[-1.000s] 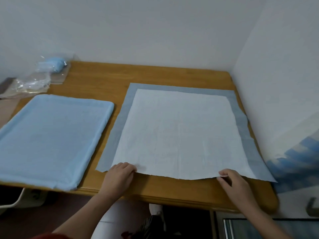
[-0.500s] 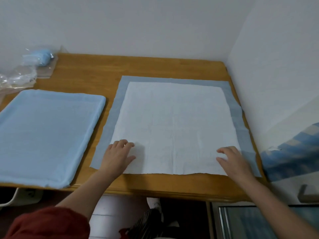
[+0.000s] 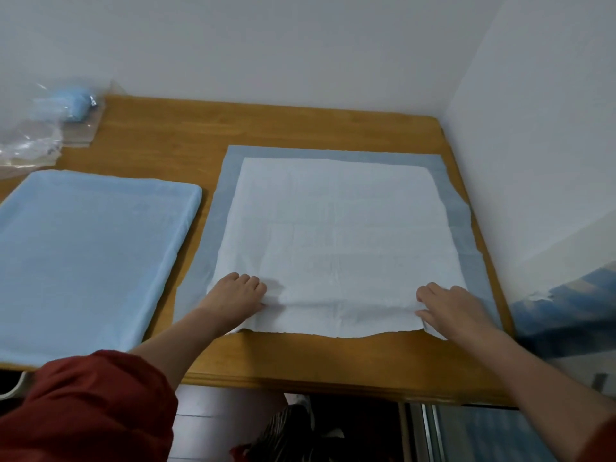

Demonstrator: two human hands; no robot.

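Left hand (image 3: 235, 296) and right hand (image 3: 453, 308) have slid forward, pressing the pad (image 3: 333, 228).

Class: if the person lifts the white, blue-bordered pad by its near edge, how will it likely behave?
Probably floppy: the pad lies thin and flat, and its near edge ripples between the left hand and right hand. Likely light, as it looks like a single creased sheet. It may slide on the smooth wooden table when pushed.
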